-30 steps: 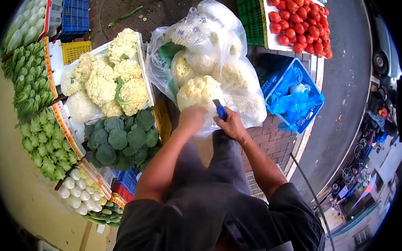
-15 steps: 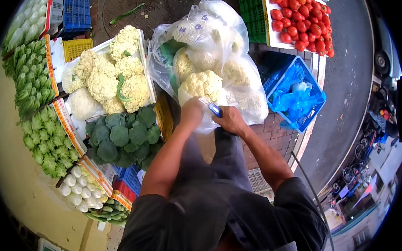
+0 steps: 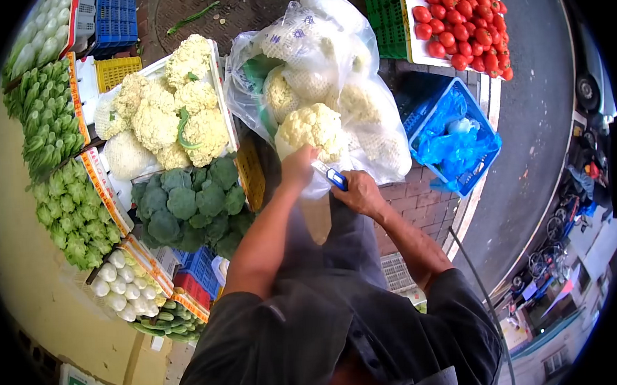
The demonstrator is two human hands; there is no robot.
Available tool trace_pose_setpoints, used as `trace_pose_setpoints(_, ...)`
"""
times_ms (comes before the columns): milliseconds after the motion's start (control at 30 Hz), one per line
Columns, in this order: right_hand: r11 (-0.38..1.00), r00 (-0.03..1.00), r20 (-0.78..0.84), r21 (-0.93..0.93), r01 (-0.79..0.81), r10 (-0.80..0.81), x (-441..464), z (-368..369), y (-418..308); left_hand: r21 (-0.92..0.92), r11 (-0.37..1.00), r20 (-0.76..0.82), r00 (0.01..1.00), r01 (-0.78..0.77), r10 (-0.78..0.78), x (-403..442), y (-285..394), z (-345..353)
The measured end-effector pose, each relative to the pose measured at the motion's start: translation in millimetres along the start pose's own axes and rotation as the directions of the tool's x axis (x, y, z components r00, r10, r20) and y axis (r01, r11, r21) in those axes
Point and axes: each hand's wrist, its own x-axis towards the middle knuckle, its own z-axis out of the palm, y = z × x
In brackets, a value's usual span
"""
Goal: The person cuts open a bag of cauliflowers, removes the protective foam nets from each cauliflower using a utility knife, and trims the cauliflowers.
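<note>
A pale cauliflower head [image 3: 313, 132] rests at the near end of a big clear plastic bag [image 3: 249, 102] that holds several more net-wrapped cauliflowers [image 3: 358, 104]. My left hand [image 3: 298, 168] is closed at the near lower-left edge of that head, its fingers slightly blurred and partly hidden. In my right hand [image 3: 361, 193] is a blue utility knife [image 3: 335, 177], its front end pointing up and left toward the base of the cauliflower. I cannot make out whether the blade touches it.
Left of the bag, a white foam box [image 3: 226, 106] of cauliflowers stands above piled broccoli [image 3: 185, 205]. Farther left are boxed leafy greens [image 3: 53, 104]. At the right are a blue crate [image 3: 483, 174] with blue plastic bags, a tomato box [image 3: 421, 55] and the road [image 3: 525, 114].
My right hand has drawn the utility knife slightly down and right. My left hand has shifted a little up and right, still at the cauliflower.
</note>
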Motion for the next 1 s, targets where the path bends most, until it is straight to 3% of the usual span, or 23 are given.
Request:
trace_pose_setpoints(267,0.988,0.996,-0.011,0.128,-0.086,0.088,-9,-4,-4,-0.004,0.998,0.018,0.998,0.055,-0.055,-15,3,-13)
trace_pose_setpoints(300,0.984,0.995,-0.019,0.149,-0.097,0.101,-11,-3,-7,0.009,1.000,0.026,1.000,0.011,-0.011,-23,7,-22)
trace_pose_setpoints(367,0.990,0.992,-0.123,0.138,0.025,-0.008,-11,-3,-3,0.035,0.995,0.041,0.995,-0.090,0.088,-34,19,-43)
trace_pose_setpoints(400,0.989,0.983,-0.176,0.124,0.082,-0.060,-13,-5,-1,0.015,0.996,0.155,0.984,-0.090,0.086,-36,22,-52)
trace_pose_setpoints(500,0.978,0.991,-0.127,0.192,0.075,-0.051,-24,-15,-4,-0.091,0.991,0.368,0.921,-0.102,0.129,-29,55,-98)
trace_pose_setpoints(533,0.980,0.995,-0.089,0.193,0.053,-0.036,-25,-15,-5,-0.150,0.987,0.360,0.926,-0.063,0.114,-17,46,-106)
trace_pose_setpoints(567,0.977,0.994,-0.108,0.207,0.051,-0.029,-26,-13,-5,-0.067,0.986,0.167,0.972,-0.155,0.164,-4,42,-106)
trace_pose_setpoints(633,0.970,0.990,-0.137,0.239,0.051,-0.019,-27,-2,-5,-0.009,0.998,0.114,0.992,-0.054,0.055,32,48,-98)
trace_pose_setpoints(667,0.945,0.999,-0.036,0.328,-0.014,0.027,-23,4,-2,0.008,1.000,0.151,0.988,-0.029,0.027,44,47,-82)
trace_pose_setpoints(733,0.904,0.998,-0.034,0.426,-0.040,0.061,-22,20,1,0.039,0.999,0.226,0.974,0.023,-0.031,59,42,-49)
trace_pose_setpoints(767,0.878,0.996,-0.036,0.475,-0.056,0.083,-19,26,1,0.174,0.985,0.201,0.979,0.008,-0.043,61,35,-39)
trace_pose_setpoints(800,0.932,0.997,-0.046,0.360,-0.039,0.059,-18,29,4,0.304,0.953,0.180,0.982,-0.005,-0.052,57,40,-35)
trace_pose_setpoints(833,0.908,1.000,-0.019,0.419,-0.010,0.020,-17,37,9,0.426,0.905,0.161,0.985,-0.012,-0.063,52,43,-30)
trace_pose_setpoints(867,0.877,1.000,0.005,0.480,0.017,-0.022,-13,51,17,0.389,0.914,0.227,0.950,0.114,-0.215,52,42,-32)
trace_pose_setpoints(900,0.837,0.998,0.024,0.545,0.037,-0.060,-13,62,22,0.246,0.969,0.118,0.991,0.026,-0.057,61,5,-19)
trace_pose_setpoints(1000,0.897,0.995,0.033,0.438,0.066,-0.089,-5,73,22,0.206,0.962,0.013,0.983,0.178,-0.184,75,-18,-24)
